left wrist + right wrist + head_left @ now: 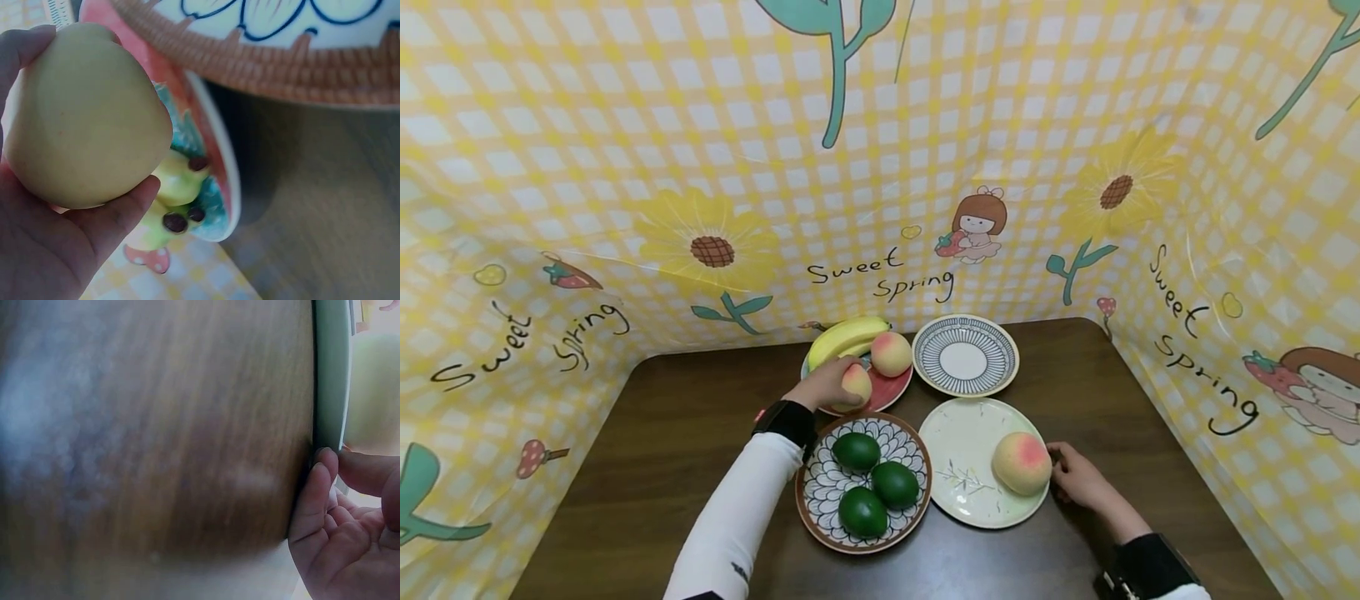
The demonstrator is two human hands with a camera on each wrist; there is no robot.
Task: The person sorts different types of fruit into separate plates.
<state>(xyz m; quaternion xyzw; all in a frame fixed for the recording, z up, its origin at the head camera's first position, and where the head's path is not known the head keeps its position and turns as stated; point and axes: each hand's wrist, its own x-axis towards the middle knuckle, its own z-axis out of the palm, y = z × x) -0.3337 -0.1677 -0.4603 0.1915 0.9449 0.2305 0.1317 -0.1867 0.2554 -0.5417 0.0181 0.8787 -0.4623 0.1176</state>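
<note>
My left hand [822, 386] grips a peach [857, 386] over the red plate [892, 392]; in the left wrist view thumb and fingers curl round this peach [87, 119]. Bananas [842, 340] and a second peach [891, 355] lie on that plate. At the right, my right hand [1078, 477] pinches the rim of the pale green plate [951, 437], its thumb at the top edge in the right wrist view, with fingertips against the plate's side [330, 394]. A large peach [1022, 463] sits on the pale plate, close beside the thumb.
A brown-rimmed, petal-patterned plate [820, 508] with several dark green avocado-like fruits [862, 512] stands in front of the red plate. Behind the pale plate is a blue-striped plate [964, 361]. Yellow checked cloth [775, 167] surrounds the dark wooden table [647, 467] at back and sides.
</note>
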